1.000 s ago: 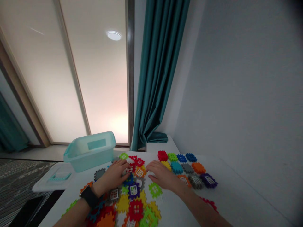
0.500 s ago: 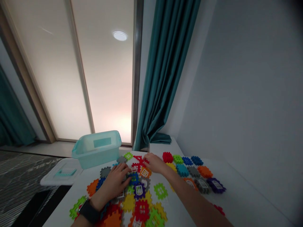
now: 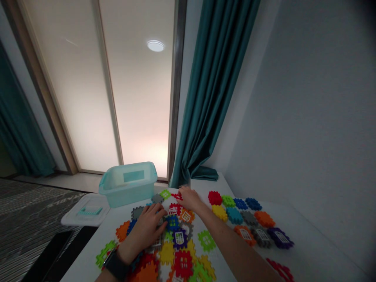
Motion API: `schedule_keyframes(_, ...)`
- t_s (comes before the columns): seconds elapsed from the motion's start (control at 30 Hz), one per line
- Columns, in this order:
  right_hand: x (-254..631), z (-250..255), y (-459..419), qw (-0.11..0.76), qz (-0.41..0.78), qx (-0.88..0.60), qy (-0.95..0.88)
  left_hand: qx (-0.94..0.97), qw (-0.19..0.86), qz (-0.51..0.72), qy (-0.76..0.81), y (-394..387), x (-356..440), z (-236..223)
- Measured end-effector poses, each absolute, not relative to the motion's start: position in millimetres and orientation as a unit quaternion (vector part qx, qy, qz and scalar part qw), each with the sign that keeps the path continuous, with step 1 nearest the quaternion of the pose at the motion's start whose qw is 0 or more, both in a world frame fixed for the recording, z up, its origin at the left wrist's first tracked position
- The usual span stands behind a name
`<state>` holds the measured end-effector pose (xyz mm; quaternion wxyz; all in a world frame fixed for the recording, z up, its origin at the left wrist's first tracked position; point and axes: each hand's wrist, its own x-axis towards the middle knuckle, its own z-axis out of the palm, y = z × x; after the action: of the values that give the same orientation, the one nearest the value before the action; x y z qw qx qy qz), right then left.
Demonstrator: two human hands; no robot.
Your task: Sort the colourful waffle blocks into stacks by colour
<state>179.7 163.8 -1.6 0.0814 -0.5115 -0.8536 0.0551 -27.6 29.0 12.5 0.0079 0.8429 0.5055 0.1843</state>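
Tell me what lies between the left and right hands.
In the head view, a red waffle block and a blue waffle block lie between the left hand and the right hand.

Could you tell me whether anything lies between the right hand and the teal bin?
Yes, a red tile sits at the right hand's fingertips, and beyond it a lime-green tile and a gray tile lie flat on the way to the bin.

A white counter (image 3: 311, 243) is spread with colourful interlocking plastic building tiles (image 3: 249, 217), some with window panels, and a translucent teal plastic tub (image 3: 127, 185) is set at its far edge.
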Motion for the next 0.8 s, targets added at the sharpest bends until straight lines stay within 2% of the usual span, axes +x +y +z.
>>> schedule_keyframes(0.4, 195.1, 10.5, 141.8, 0.129, 0.054, -0.502, -0.853, 0.844, 0.005, 0.19, 0.501, 26.1, -28.5, 12.9)
schedule_keyframes(0.8, 213.6, 21.6, 36.2, 0.219, 0.087, -0.451, -0.861, 0.871, -0.018, 0.235, 0.431, 16.2, -17.3, 12.6)
